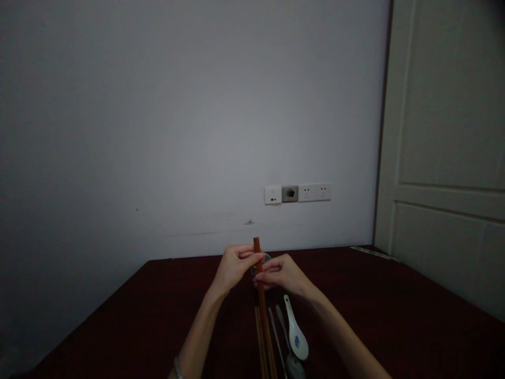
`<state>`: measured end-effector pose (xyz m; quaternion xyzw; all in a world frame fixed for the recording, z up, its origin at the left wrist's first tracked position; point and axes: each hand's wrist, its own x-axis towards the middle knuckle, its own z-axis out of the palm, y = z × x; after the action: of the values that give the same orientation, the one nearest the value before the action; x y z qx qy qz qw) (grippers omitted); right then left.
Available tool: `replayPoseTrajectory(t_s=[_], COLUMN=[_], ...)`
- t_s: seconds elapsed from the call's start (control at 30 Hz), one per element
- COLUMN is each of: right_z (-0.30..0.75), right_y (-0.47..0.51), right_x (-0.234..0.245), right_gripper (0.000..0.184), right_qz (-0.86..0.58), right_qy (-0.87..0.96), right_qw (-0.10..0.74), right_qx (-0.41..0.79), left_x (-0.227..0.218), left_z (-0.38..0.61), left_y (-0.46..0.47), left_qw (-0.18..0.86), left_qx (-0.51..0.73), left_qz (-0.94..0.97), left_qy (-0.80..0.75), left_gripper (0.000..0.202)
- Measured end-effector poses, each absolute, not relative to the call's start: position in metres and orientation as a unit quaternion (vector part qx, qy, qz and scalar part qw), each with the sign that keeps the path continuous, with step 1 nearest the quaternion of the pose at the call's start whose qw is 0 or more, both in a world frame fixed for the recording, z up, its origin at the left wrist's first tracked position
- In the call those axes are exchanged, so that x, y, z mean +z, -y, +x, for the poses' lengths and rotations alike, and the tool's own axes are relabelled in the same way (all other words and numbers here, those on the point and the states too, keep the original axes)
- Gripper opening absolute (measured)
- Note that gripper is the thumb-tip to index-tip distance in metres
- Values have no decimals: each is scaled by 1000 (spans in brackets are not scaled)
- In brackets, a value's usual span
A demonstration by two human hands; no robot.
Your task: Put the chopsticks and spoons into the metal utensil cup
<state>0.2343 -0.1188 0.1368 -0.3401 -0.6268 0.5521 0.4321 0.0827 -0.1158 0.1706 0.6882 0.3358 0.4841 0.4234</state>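
Between my two hands is a pair of reddish-brown chopsticks (259,287), held nearly upright. My left hand (235,266) pinches them near the top end. Slightly lower, my right hand (283,272) pinches them from the other side. Behind the fingers shows part of a round, glass-like container (266,258), mostly hidden. Below lie lighter wooden chopsticks (259,337), a thin metal utensil (277,339) whose end is out of frame, a metal spoon (294,365) and a white ceramic spoon (296,337) with a blue pattern.
The dark red table (158,316) reaches back to a pale wall (197,131). Sockets and a switch plate (298,193) sit on the wall above the table's back edge. A panelled door (445,158) stands at the right. A flat strip (373,253) lies by the back right corner.
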Motion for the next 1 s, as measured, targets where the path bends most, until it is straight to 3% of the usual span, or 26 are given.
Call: replayPoseTrajectory(t_s=[0.23,0.4,0.57,0.73,1.0], right_z=[244,253,252,247,238], right_y=[106,65,7,-41,-70], right_x=[151,186,205,185,134], right_gripper=[32,29,21,12,15], right_qz=[-345,-337,-338,-377,-378], right_qy=[630,618,607,596,594], right_qw=[452,522,557,544,513], right_qx=[529,482,455,455,491], left_x=[163,118,68,29,-3], left_z=[61,42,30,25,22], left_y=[84,32,2,-8,-20], left_qw=[512,537,562,582,566], left_qx=[459,507,450,426,455], left_qz=[626,498,464,430,418], left_qy=[-368,-453,-516,-544,-546], left_gripper=[43,38,41,39,32])
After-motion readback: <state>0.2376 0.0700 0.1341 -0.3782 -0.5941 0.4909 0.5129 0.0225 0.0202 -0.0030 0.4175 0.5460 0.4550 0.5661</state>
